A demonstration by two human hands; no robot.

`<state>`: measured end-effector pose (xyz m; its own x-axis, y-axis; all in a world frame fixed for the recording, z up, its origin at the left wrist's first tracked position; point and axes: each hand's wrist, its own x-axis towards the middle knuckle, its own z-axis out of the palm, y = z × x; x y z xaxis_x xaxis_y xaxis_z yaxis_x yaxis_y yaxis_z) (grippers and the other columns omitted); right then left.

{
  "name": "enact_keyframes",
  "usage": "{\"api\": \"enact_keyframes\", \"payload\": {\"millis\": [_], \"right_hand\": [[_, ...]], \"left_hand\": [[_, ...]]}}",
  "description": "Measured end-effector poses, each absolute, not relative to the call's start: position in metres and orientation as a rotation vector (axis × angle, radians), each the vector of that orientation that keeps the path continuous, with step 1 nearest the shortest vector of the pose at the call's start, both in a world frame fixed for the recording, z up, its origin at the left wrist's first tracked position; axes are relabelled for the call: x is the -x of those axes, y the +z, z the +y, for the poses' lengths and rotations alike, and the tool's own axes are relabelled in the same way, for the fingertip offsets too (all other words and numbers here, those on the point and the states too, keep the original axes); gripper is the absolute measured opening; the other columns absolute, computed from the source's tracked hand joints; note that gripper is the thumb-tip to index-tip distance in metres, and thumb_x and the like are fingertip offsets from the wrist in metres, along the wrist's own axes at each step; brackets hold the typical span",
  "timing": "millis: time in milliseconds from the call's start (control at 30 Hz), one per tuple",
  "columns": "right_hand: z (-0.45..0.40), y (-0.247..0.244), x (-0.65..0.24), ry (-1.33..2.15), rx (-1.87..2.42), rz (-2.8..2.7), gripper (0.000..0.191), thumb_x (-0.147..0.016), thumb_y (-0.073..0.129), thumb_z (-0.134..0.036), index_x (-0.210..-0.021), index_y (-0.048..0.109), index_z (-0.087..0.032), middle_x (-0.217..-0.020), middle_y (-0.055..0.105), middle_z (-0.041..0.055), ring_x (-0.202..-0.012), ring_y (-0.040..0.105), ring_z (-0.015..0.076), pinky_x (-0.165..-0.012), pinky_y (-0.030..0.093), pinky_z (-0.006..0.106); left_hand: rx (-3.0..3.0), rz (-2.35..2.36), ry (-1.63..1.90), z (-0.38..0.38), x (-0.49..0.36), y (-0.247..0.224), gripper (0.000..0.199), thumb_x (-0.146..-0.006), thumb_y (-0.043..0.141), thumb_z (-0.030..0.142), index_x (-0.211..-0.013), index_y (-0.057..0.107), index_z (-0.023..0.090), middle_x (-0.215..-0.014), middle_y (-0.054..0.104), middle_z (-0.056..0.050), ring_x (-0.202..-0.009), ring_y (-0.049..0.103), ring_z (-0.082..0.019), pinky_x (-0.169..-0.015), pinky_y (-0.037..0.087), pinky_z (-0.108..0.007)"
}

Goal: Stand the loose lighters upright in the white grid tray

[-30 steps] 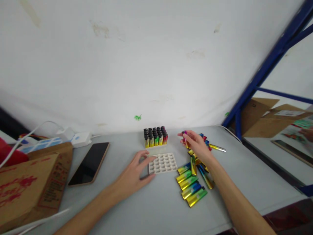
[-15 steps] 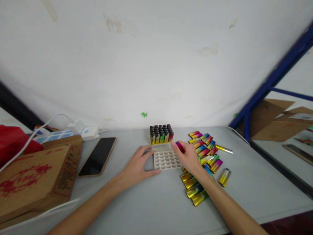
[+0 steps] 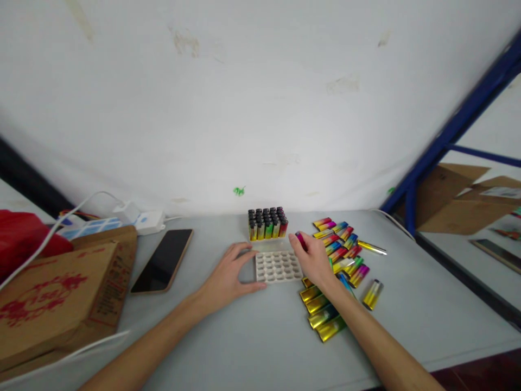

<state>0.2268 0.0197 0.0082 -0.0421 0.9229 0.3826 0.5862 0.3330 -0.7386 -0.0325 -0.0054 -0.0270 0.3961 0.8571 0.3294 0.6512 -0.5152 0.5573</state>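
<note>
Right hand [image 3: 314, 263]: I see it pinching a purple lighter [image 3: 300, 239] near the tray's [image 3: 280, 281] far right corner | Left hand [image 3: 228, 277]: spread wide at the tray's left edge, contact unclear | Handling: I judge the lighter light, stiff, slick; grip mid-body | Nearby: loose lighters [image 3: 360, 276] right, upright lighters [image 3: 268, 230] behind

Even, moderately bright illumination; source out of frame. Overall focus is soft. Wide-angle distortion stretches the frame edges.
</note>
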Motion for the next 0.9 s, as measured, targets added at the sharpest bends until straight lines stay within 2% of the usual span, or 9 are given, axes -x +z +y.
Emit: {"api": "enact_keyframes", "payload": {"millis": [133, 233, 300, 400, 467, 667, 900], "right_hand": [[0.017, 0.011, -0.225, 0.66, 1.225, -1.867, 0.038, -0.11, 0.039, -0.051, -0.088, 0.053, -0.025, -0.072, 0.06, -0.0013, -0.068, 0.057, 0.0183, -0.067, 0.04, 0.029], [0.013, 0.013, -0.22, 0.569, 1.097, -1.975, 0.037, -0.112, 0.038, -0.046, -0.09, 0.057, -0.023, -0.091, 0.065, 0.0049, -0.086, 0.063, 0.0207, -0.08, 0.046, 0.031], [0.01, 0.014, -0.216, 0.505, 1.08, -2.011, 0.036, -0.112, 0.041, -0.044, -0.086, 0.055, -0.023, -0.086, 0.063, 0.0036, -0.082, 0.061, 0.02, -0.077, 0.044, 0.03], [0.009, 0.013, -0.211, 0.537, 1.095, -2.064, 0.037, -0.112, 0.045, -0.044, -0.081, 0.05, -0.024, -0.069, 0.055, -0.0023, -0.064, 0.054, 0.0166, -0.064, 0.037, 0.029], [0.011, 0.011, -0.209, 0.542, 1.088, -2.09, 0.037, -0.111, 0.047, -0.045, -0.08, 0.05, -0.024, -0.067, 0.056, -0.0027, -0.062, 0.054, 0.0161, -0.063, 0.036, 0.028], [0.024, -0.001, -0.203, 0.436, 1.108, -2.16, 0.023, -0.114, 0.044, -0.034, -0.097, 0.055, -0.022, -0.088, 0.071, 0.0054, -0.079, 0.067, 0.0211, -0.072, 0.044, 0.029], [0.027, -0.002, -0.193, 0.273, 1.157, -2.42, 0.02, -0.115, 0.046, -0.032, -0.106, 0.059, -0.018, -0.097, 0.075, 0.0107, -0.09, 0.071, 0.0242, -0.082, 0.051, 0.033]], "left_hand": [[-2.281, 1.323, 0.834, -0.007, 0.032, -0.025, 0.073, -0.075, 0.093, 0.058, -0.136, 0.072, 0.024, -0.148, 0.06, -0.014, -0.14, 0.056, -0.038, -0.124, 0.045, -0.057], [-2.232, 1.325, 0.834, -0.007, 0.032, -0.024, 0.075, -0.071, 0.097, 0.055, -0.135, 0.074, 0.024, -0.144, 0.061, -0.014, -0.138, 0.058, -0.038, -0.123, 0.047, -0.056], [-2.212, 1.316, 0.836, -0.006, 0.033, -0.024, 0.074, -0.069, 0.098, 0.054, -0.133, 0.075, 0.026, -0.142, 0.061, -0.013, -0.136, 0.06, -0.037, -0.122, 0.048, -0.055], [-2.215, 1.324, 0.823, -0.005, 0.033, -0.025, 0.072, -0.07, 0.098, 0.054, -0.133, 0.076, 0.028, -0.143, 0.06, -0.012, -0.136, 0.059, -0.037, -0.123, 0.046, -0.057], [-2.223, 1.334, 0.812, -0.004, 0.034, -0.026, 0.072, -0.071, 0.097, 0.055, -0.134, 0.075, 0.028, -0.144, 0.059, -0.012, -0.137, 0.058, -0.037, -0.124, 0.045, -0.058], [-2.251, 1.323, 0.798, -0.004, 0.034, -0.027, 0.078, -0.073, 0.095, 0.055, -0.142, 0.07, 0.031, -0.142, 0.059, -0.012, -0.136, 0.059, -0.038, -0.122, 0.047, -0.057], [-2.286, 1.321, 0.801, -0.002, 0.034, -0.026, 0.077, -0.073, 0.096, 0.053, -0.142, 0.07, 0.031, -0.14, 0.06, -0.011, -0.134, 0.059, -0.036, -0.121, 0.048, -0.056]]}}
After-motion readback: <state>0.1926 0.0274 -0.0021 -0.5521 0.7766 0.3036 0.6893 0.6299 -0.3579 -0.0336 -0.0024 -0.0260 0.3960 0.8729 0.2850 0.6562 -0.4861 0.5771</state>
